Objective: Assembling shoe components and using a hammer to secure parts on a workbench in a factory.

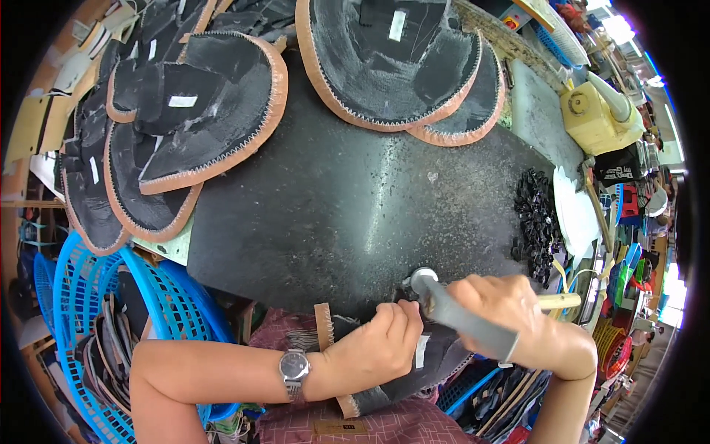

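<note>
A black shoe upper (448, 357) is pinched at lower centre by the left hand (376, 342), left of the hammer (473, 325) gripped by the right hand (504, 309).

Bright light (620, 28) glares upper right; wooden shelving (29, 203) lines the left.

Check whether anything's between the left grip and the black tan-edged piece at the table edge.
Nothing visible: the left grip is directly on the black piece. Just to its right is the hammer in the right grip, overlapping the piece in this view; contact can't be judged.
</note>
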The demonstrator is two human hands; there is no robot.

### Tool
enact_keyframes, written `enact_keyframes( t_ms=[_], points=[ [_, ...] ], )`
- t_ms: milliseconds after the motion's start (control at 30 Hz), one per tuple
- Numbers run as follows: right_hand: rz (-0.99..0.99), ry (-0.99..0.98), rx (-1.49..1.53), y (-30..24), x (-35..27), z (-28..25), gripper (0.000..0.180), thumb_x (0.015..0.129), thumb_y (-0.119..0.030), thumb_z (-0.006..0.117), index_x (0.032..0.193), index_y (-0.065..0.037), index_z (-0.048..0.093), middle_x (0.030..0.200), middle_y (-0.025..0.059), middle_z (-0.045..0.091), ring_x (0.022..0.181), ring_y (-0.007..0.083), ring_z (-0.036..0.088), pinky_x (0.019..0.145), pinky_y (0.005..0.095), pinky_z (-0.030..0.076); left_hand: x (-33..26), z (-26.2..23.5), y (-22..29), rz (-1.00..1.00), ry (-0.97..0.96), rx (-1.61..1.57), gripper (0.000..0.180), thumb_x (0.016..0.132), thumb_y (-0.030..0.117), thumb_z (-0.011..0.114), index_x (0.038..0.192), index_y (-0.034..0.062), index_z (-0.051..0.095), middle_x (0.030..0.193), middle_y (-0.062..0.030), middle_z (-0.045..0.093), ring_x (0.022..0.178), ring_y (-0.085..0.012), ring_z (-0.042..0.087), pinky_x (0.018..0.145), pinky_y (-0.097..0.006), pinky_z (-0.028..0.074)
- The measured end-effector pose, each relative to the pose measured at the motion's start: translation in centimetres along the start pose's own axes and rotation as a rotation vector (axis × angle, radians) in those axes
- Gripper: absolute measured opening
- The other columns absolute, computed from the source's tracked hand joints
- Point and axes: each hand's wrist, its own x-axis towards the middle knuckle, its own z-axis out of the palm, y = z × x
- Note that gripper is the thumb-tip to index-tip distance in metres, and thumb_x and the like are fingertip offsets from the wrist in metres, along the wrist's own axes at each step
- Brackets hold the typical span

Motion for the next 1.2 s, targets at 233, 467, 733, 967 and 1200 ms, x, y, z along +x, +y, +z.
enact_keyframes(
  t_ms=[233,467,733,967,1200],
  points=[
    [0.396,0.298,0.302,-0.5,-3.4,-2.0,0.020,0.077,-0.014,0.070,0.090,-0.004,0.060,0.071,0.0111,0.059,0.059,0.0292,0.058,0.056,0.0358,0.042,1.2,1.9,-1.6,-0.359,0.178,-0.630,0.052,0.072,0.026,0.073,0.111,-0.0015,0.051,0.112,-0.0178,0.054,0.105,-0.0335,0.053,0.089,-0.044,0.043],
    [0.385,1.022,0.485,1.0,-3.2,-3.7,0.024,0.090,-0.014,0.055,0.097,0.009,0.058,0.100,0.0160,0.062,0.087,0.0204,0.058,0.079,0.0323,0.046,6.6,-4.1,-15.8,-0.483,0.436,-0.993,0.035,0.080,0.004,0.063,0.111,0.0048,0.048,0.114,-0.0152,0.058,0.105,-0.0263,0.058,0.088,-0.036,0.046],
    [0.325,0.737,-0.032,9.3,12.5,-3.1,0.022,0.087,-0.024,0.060,0.091,-0.003,0.066,0.073,0.0177,0.063,0.068,0.0363,0.063,0.059,0.0430,0.048,-6.0,-4.5,-35.8,-1.215,0.243,0.113,0.066,0.073,0.041,0.072,0.114,-0.0053,0.049,0.110,-0.0263,0.060,0.101,-0.0371,0.060,0.083,-0.044,0.051],
    [0.266,0.745,0.038,9.2,13.2,-2.3,0.021,0.087,-0.023,0.060,0.086,-0.002,0.064,0.074,0.0186,0.063,0.069,0.0364,0.063,0.061,0.0429,0.048,-13.8,-8.8,-26.4,-1.288,0.536,-0.854,0.013,0.080,0.012,0.069,0.084,-0.0005,0.066,0.072,-0.0028,0.062,0.067,-0.0111,0.057,0.058,-0.029,0.045],
    [0.489,0.665,0.554,6.1,6.9,-7.9,0.023,0.089,-0.019,0.059,0.093,0.003,0.063,0.072,0.0126,0.063,0.067,0.0237,0.061,0.067,0.0375,0.049,-1.1,-19.8,-8.5,-0.312,0.195,-1.150,0.022,0.090,0.011,0.062,0.108,-0.0023,0.061,0.092,-0.0057,0.063,0.082,-0.0102,0.057,0.077,-0.025,0.046]
  ],
)
